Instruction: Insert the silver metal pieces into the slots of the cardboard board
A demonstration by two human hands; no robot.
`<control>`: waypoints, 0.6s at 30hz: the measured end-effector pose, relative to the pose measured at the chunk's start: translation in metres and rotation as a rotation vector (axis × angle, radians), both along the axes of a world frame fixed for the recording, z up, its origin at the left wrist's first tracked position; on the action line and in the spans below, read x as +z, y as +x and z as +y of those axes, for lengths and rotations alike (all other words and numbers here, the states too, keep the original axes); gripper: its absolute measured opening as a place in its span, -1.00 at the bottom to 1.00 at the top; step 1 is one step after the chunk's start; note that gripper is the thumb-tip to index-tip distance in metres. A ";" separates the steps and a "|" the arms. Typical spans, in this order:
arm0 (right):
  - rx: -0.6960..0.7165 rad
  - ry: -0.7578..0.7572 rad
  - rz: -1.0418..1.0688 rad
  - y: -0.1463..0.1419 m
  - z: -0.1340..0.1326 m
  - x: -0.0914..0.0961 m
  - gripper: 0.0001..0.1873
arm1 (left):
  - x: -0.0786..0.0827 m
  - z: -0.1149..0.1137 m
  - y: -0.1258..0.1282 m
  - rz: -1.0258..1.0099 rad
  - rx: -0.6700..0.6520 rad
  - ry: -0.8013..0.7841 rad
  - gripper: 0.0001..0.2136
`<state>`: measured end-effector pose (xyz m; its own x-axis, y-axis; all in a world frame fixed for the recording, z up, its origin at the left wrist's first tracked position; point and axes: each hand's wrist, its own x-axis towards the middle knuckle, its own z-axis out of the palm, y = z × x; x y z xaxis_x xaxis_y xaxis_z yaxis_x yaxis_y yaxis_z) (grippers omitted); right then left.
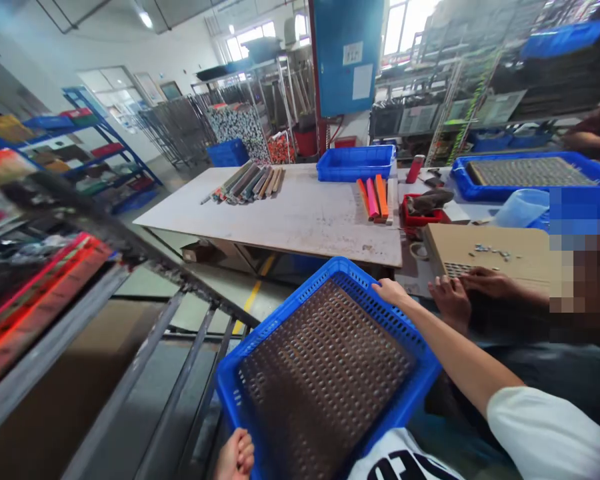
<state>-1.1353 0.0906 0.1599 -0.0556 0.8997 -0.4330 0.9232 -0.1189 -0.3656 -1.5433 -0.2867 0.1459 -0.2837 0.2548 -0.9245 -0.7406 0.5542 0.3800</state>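
White surface [310, 207], just beyond blue crate [277, 320]. Grey metal frame [153, 261], left of crate, near its left rim. Blue crate itself: main item, in both hands, one corner toward the surface; overlaps surface edge in view, contact can't tell. Progress, judged from this view only: looks like mid-carry. Done: filled, apparently lifted, gripped on two sides. Not done: set down flat on surface. Amount left: can't tell. Brown layer [325, 360] inside crate, dotted in rows, covering most of the bottom; holes or small parts, can't tell. Cardboard sheet [470, 237], right of crate. Blue bin [353, 173], beyond crate, on surface. Bundle of bars [250, 183], beyond crate and to its left, also on surface. Orange strip [381, 195], beyond crate, just beside bin. Co-worker's hands [453, 301], right of crate, at cardboard sheet, apart from crate rim. Right hand [393, 291], on crate's far right rim: fingers hooked over edge, closed on it. Left hand [236, 455], at crate's near left side: fingers curled tight, apparently closed on rim; fingertips not clear. Small metal pieces [504, 255], right of crate, loose on cardboard sheet.
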 end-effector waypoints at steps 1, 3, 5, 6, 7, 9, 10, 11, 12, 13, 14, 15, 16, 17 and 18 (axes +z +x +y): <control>-0.018 0.001 -0.004 0.004 0.017 0.000 -0.68 | 0.001 0.025 -0.001 -0.001 0.014 0.018 -0.58; -0.051 0.002 -0.013 0.012 0.049 0.000 -0.68 | 0.005 0.075 -0.003 -0.010 0.034 0.051 -0.60; -0.085 0.002 -0.026 0.022 0.078 0.001 -0.68 | 0.009 0.124 -0.005 -0.022 0.037 0.079 -0.61; -0.104 0.003 -0.034 0.027 0.091 0.001 -0.68 | 0.011 0.148 -0.007 -0.027 0.032 0.090 -0.62; -0.123 0.003 -0.042 0.032 0.103 0.001 -0.67 | 0.014 0.171 -0.009 -0.033 0.024 0.100 -0.62; -0.162 -0.001 -0.058 0.042 0.124 0.000 -0.64 | 0.019 0.216 -0.017 -0.046 -0.002 0.112 -0.63; -0.180 -0.004 -0.064 0.047 0.132 -0.001 -0.62 | 0.021 0.238 -0.021 -0.053 -0.018 0.116 -0.66; -0.196 -0.008 -0.069 0.051 0.139 -0.002 -0.60 | 0.024 0.260 -0.026 -0.056 -0.033 0.120 -0.70; -0.211 -0.014 -0.074 0.055 0.146 -0.003 -0.58 | 0.026 0.282 -0.031 -0.056 -0.047 0.123 -0.76; -0.223 -0.019 -0.079 0.059 0.151 -0.005 -0.56 | 0.028 0.303 -0.036 -0.052 -0.059 0.128 -0.81; -0.236 -0.026 -0.084 0.061 0.156 -0.006 -0.54 | 0.029 0.324 -0.042 -0.045 -0.069 0.135 -0.80; -0.247 -0.033 -0.088 0.063 0.160 -0.009 -0.52 | 0.030 0.343 -0.047 -0.035 -0.079 0.142 -0.74; -0.257 -0.041 -0.092 0.065 0.165 -0.012 -0.51 | 0.030 0.361 -0.053 -0.024 -0.088 0.148 -0.69; -0.268 -0.048 -0.096 0.065 0.171 -0.015 -0.49 | 0.029 0.378 -0.059 -0.010 -0.098 0.155 -0.66; -0.280 -0.055 -0.099 0.065 0.177 -0.019 -0.48 | 0.028 0.394 -0.065 0.005 -0.108 0.161 -0.65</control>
